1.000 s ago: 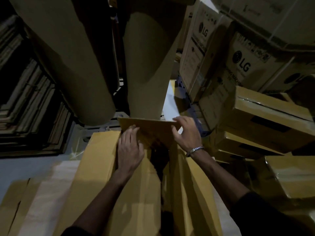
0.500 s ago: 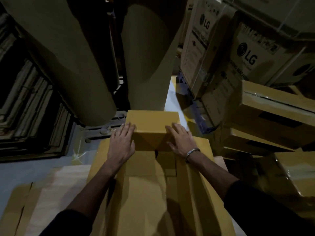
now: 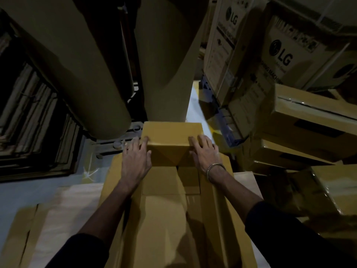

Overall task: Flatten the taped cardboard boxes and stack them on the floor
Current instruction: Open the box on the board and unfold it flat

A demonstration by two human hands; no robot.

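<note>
A yellow-brown cardboard box [image 3: 164, 215] lies opened out in front of me, its side panels spread left and right. Its far end flap [image 3: 170, 132] is folded outward and down. My left hand [image 3: 136, 161] presses on the flap's left corner with straight fingers. My right hand [image 3: 204, 153], with a metal bracelet on the wrist, presses flat on the flap's right corner. Flattened cardboard sheets [image 3: 44, 219] lie on the floor at the lower left, partly under the box.
Two big brown paper rolls [image 3: 77, 74] stand just beyond the box. Printed appliance cartons [image 3: 270, 55] and taped yellow boxes [image 3: 309, 117] are piled at the right. A dark stack of flattened cardboard [image 3: 29, 113] fills the left. Pale floor [image 3: 23, 190] shows at left.
The far flap has gone from nearly upright to folded down and outward. Both hands moved apart along it to its corners, and the box sides spread wider.
</note>
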